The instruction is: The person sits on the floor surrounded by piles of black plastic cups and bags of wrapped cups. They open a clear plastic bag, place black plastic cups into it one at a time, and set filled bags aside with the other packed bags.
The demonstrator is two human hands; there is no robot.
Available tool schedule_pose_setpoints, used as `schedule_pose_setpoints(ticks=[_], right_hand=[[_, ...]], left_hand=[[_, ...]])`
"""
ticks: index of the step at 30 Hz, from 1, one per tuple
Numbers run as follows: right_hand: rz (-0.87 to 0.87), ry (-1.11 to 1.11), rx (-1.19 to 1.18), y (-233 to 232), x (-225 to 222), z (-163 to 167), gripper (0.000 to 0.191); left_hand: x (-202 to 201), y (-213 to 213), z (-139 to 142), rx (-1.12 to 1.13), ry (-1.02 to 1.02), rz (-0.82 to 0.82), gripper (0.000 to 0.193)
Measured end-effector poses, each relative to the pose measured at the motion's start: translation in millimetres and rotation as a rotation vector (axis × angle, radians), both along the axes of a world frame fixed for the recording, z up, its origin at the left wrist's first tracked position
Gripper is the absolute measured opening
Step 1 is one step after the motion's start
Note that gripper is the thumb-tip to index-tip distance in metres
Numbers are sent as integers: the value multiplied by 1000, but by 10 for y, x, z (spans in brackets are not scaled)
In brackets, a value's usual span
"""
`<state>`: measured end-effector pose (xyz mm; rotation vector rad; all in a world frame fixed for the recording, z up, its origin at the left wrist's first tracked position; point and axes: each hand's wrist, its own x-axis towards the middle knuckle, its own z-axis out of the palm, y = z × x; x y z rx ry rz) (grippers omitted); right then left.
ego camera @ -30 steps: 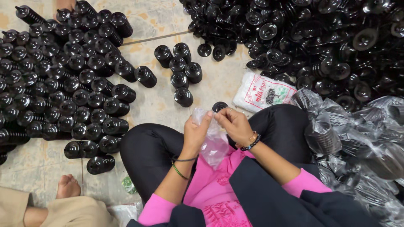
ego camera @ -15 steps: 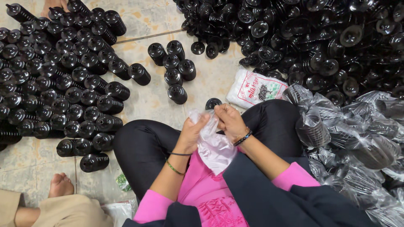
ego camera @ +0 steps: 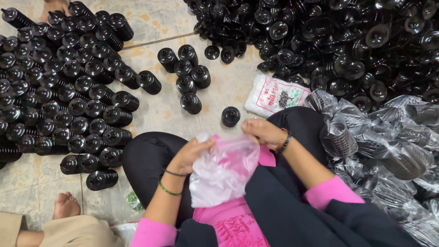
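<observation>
Loose heap of black ribbed plastic parts (ego camera: 347, 41) fills the floor beyond the right-hand fingers; stacked columns of the same parts (ego camera: 59, 87) lie in rows beyond and outward of the left-hand fingers. Bagged stacks in clear film (ego camera: 388, 146) are piled just outboard of the right wrist. Tiled floor (ego camera: 160, 110) bare between the piles.

Clear plastic bag (ego camera: 224, 171): in the lap, between the two hands, mouth edge up at fingertip level, body hanging crumpled below them.

Left hand (ego camera: 190, 155): fingers curled shut on the near rim of the bag. Right hand (ego camera: 263, 132): fingers pinched closed at the opposite rim; exact contact is hard to see.

One single black part (ego camera: 231, 116) stands on the floor just ahead of the right fingertips; a small group of stacks (ego camera: 187, 73) further out. White printed packet (ego camera: 274, 96) just beyond the right knuckles.

Judgement: opening step. Best done by rubbing the two film layers apart at the rim, then pulling the hands evenly apart, keeping the mouth upward and taut so it does not fold shut.
</observation>
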<state>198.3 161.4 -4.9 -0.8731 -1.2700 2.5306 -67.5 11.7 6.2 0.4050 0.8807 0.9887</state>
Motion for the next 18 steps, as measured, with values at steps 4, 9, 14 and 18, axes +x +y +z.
schedule_pose_setpoints(ticks=[4,9,14,18], right_hand=[[289,-215,105,-66,318,186,26],[317,-288,325,7,247,181,24],[-98,-809,950,367,-398,-182,30],[-295,-905,1121,445,-817,-243,30]], left_hand=[[-99,-190,-21,-49,252,-154,24],[-171,7,-30,-56,-76,-162,18],[112,871,-450,-148,259,101,19],[286,1296,-839,-257,412,394,19]])
